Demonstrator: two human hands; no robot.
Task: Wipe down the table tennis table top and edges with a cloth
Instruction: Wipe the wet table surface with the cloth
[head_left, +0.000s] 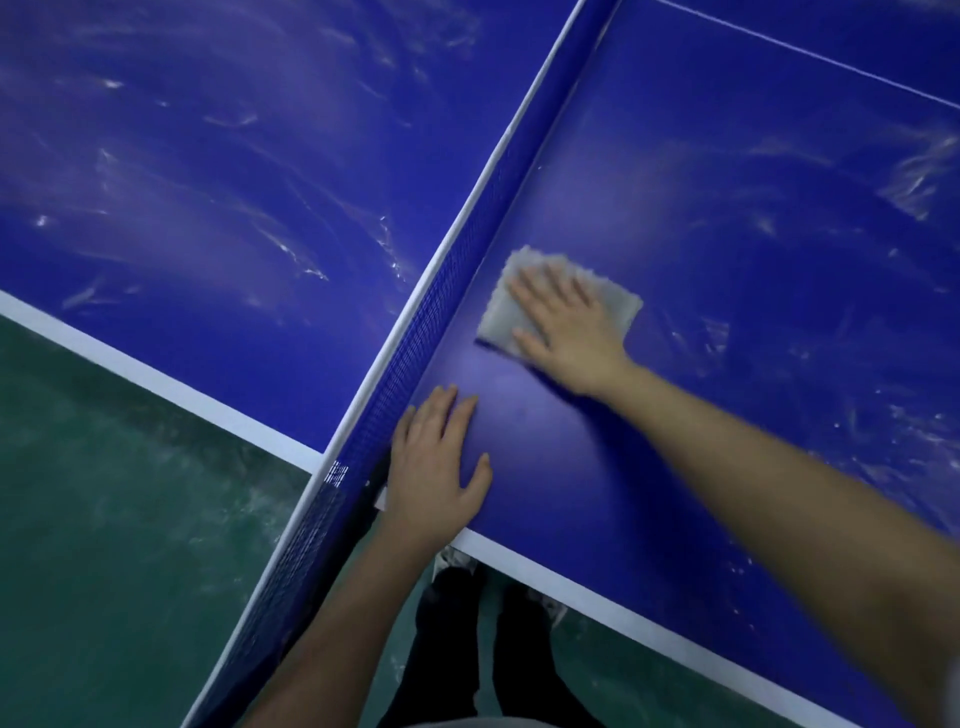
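The blue table tennis table top (727, 260) fills most of the view, with wet smear marks on both halves. A folded grey-white cloth (504, 317) lies flat on the right half, close to the net. My right hand (566, 332) presses down on the cloth with fingers spread flat. My left hand (439, 457) rests flat on the table near its white side edge (571, 582), right beside the net, holding nothing.
The blue net (457, 260) with a white top band runs diagonally from upper right to lower left, past the table's edge. Green floor (104, 519) lies below left. My dark trouser legs and shoes (467, 623) stand by the table edge.
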